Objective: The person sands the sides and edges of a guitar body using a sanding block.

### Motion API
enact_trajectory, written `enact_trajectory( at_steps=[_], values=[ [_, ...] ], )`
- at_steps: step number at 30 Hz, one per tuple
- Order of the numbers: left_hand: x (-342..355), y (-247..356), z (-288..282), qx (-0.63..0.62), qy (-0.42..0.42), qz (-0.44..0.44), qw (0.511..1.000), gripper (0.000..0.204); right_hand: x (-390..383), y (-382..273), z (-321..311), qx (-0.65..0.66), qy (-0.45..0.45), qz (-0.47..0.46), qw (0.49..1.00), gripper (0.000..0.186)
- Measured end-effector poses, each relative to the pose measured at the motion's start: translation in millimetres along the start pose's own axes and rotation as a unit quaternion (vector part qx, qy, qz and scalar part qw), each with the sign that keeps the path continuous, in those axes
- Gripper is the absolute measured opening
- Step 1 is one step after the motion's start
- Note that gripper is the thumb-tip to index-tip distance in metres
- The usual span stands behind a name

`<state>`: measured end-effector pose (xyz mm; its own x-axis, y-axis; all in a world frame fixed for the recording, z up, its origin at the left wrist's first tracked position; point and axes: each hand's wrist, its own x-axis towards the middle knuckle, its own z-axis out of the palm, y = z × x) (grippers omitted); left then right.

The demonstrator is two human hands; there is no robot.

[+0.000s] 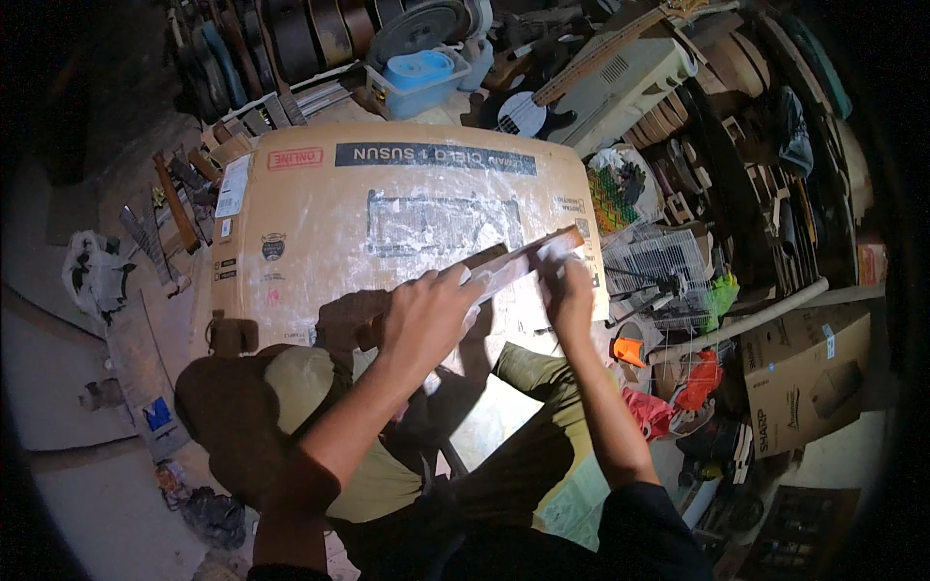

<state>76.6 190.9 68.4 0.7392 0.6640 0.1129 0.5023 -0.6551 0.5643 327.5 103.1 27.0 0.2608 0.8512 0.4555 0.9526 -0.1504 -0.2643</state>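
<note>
My left hand (426, 312) is wrapped round a long, narrow piece of wood (513, 270) above the cardboard. The strip slants up to the right, pale and dusty along its face, with a brown far end. Close to that end, my right hand (570, 295) is closed with its fingers against the strip. A small whitish thing shows at those fingertips, too bright to make out. Under both hands lies a large flat cardboard box (310, 208), its printed top streaked with white dust.
Behind the cardboard stand a clear bin (417, 97) with a blue container and a dark electric guitar (528, 114). Guitar bodies and wood pieces (717, 174) are heaped at right, near a wire cage (664, 271) and a brown carton (809, 378). Loose necks (174, 203) lie at left.
</note>
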Motion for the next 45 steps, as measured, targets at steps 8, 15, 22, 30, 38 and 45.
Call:
enact_trajectory(
  at_steps=[8,15,22,30,38,45],
  values=[
    [1,-2,3,-0.008,0.023,0.015,1.000,0.043,-5,3,-3,0.024,0.045,-0.015,0.999,0.027],
    [-2,-5,-2,-0.007,0.027,0.000,1.000,0.040,-18,-15,7,0.002,-0.007,-0.003,1.000,0.028],
    [-1,-4,-2,0.001,0.021,0.003,1.000,0.041,-18,-23,6,-0.014,0.015,0.008,1.000,0.030],
    [0,-5,2,0.004,0.033,0.012,0.999,0.044,-14,-15,11,-0.028,-0.032,0.062,0.997,0.021],
    [-1,-5,3,-0.005,0.032,0.011,0.999,0.040,-13,-21,4,0.000,0.020,0.004,1.000,0.026],
    [1,4,3,0.004,0.021,0.012,1.000,0.040,4,14,-3,0.004,0.062,0.093,0.994,0.013]
  ],
)
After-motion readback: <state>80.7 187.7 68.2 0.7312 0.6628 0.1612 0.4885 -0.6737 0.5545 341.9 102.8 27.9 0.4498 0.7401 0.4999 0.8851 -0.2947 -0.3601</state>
